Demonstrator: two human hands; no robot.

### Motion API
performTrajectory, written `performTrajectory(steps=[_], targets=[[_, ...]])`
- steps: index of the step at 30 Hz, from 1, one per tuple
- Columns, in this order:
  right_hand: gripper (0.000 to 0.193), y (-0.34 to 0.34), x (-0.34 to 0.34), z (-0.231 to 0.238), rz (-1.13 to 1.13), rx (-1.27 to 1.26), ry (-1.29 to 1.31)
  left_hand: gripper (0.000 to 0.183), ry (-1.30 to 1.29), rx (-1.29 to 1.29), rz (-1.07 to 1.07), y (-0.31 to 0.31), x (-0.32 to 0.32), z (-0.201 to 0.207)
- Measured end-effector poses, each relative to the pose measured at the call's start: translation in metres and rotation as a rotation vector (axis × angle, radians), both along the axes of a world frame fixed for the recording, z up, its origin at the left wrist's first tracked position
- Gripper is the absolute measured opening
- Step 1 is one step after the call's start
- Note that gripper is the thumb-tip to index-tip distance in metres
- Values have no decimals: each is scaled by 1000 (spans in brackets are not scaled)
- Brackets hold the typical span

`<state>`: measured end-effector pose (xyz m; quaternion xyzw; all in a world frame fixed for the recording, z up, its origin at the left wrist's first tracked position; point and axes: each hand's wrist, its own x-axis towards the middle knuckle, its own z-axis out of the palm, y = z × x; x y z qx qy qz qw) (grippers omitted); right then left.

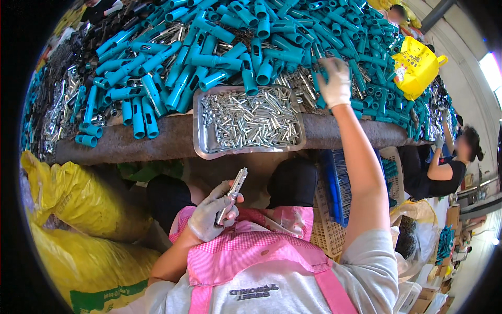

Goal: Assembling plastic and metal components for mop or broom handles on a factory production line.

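Note:
My left hand [209, 214], in a pale worn glove, is closed around a silver metal part [235, 193] above my lap. The part is long and narrow, with slots along it, and points up to the right. My right arm is stretched out over the heap. There my gloved right hand [336, 83] hovers at the teal slotted tubes [282, 55] with fingers apart; its fingertips are close to them, and I cannot tell whether they touch. Below and left of it, a metal tray [198, 125] full of small silver pins [251, 118] rests at the bench edge.
A brown padded edge [125, 141] fronts the bench. Yellow sacks [89, 204] stand at left. A blue crate [340, 183] of thin rods is beside my right knee. On the heap sits a yellow bag [415, 65]. A person in black [449, 170] works at far right.

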<state>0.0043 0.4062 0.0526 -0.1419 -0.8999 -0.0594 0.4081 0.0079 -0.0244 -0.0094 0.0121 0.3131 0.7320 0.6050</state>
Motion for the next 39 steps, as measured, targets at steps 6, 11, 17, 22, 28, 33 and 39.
performTrajectory(steps=[6, 11, 17, 22, 28, 33, 39], targets=[[25, -14, -26, -23, 162, 354, -492, 37, -23, -21, -3, 1, -3, 1], [14, -18, -38, -3, 78, 312, -479, 34, 12, -43, 22, -3, -2, 3], [15, 12, -15, -11, -196, -246, 161, 39, 96, 0, 44, 2, -8, 14], [15, -38, 13, -2, 355, -511, 191, 43, 110, 16, 23, 7, -11, 22], [19, -140, 50, 17, 722, -683, -471, 32, 35, -10, 8, 10, -19, 12], [10, -169, 51, 23, 849, -596, -605, 32, 22, -10, -46, 6, -18, 17], [25, -191, 48, 16, 1203, -745, -799, 25, 320, -182, -128, -1, -20, 32]])
